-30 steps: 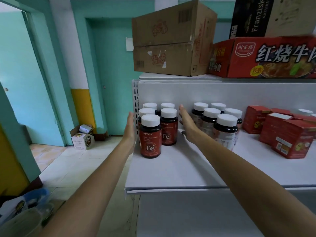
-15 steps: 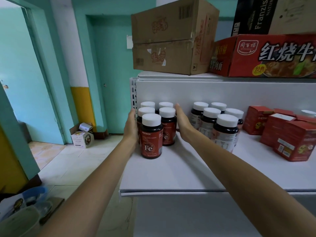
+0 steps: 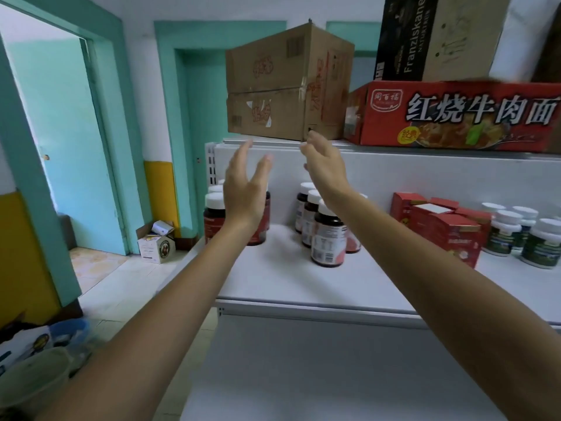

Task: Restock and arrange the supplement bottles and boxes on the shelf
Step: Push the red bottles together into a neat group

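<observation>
A group of red-labelled bottles [image 3: 214, 218] with white caps stands at the left end of the white shelf [image 3: 291, 287], partly hidden behind my left hand [image 3: 244, 189]. A second group of dark bottles [image 3: 328, 238] stands to their right. Red boxes [image 3: 449, 229] and green-labelled bottles [image 3: 516, 235] sit further right. My left hand and my right hand [image 3: 326, 165] are both raised above the bottles with fingers straight and empty, just below a brown cardboard box [image 3: 285, 83].
On the top shelf the brown box stands beside a red noodle carton [image 3: 455, 113] with a dark carton [image 3: 425, 38] on it. A small open box [image 3: 156, 243] lies on the tiled floor by the teal door. A blue basin [image 3: 71, 328] sits lower left.
Both hands have left the sides of the red-labelled bottle group and risen to the height of the upper shelf edge. The view has tilted up and to the right.
</observation>
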Action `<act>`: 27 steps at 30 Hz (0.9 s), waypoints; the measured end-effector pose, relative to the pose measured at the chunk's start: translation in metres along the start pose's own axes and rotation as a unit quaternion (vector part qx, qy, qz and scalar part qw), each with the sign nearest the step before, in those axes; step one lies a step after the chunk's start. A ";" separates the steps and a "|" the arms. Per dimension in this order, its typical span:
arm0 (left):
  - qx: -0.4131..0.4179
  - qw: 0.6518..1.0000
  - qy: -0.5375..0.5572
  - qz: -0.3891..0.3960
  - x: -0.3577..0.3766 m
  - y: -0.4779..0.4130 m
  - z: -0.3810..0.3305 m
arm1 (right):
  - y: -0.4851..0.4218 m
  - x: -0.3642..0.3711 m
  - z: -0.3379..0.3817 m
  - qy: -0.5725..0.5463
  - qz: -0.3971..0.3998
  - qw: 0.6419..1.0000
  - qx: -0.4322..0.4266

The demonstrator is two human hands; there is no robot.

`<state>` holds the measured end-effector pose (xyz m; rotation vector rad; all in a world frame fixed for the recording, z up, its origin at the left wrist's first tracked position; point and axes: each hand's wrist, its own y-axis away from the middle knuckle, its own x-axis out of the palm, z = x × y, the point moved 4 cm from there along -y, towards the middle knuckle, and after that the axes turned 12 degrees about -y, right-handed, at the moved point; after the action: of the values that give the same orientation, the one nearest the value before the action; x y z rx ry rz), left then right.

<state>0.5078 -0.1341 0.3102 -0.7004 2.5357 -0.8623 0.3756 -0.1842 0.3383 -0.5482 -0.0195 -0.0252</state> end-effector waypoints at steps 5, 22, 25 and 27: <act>-0.067 0.987 -0.014 0.149 0.065 0.042 0.014 | 0.011 -0.076 -0.013 0.087 -0.065 0.993 -0.053; -0.073 0.977 -0.023 0.198 0.128 0.047 0.063 | 0.011 -0.090 -0.138 -0.102 -0.139 0.959 0.227; -0.075 0.977 -0.021 0.198 0.123 0.044 0.068 | 0.011 -0.082 -0.136 -0.075 -0.169 0.963 0.195; -0.070 0.974 -0.012 0.215 0.118 0.040 0.068 | 0.010 -0.078 -0.137 -0.074 -0.168 0.966 0.180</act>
<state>0.4324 -0.2041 0.2122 -0.1777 2.5980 -0.5268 0.2997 -0.2452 0.2141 -0.1763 -0.2587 -0.3062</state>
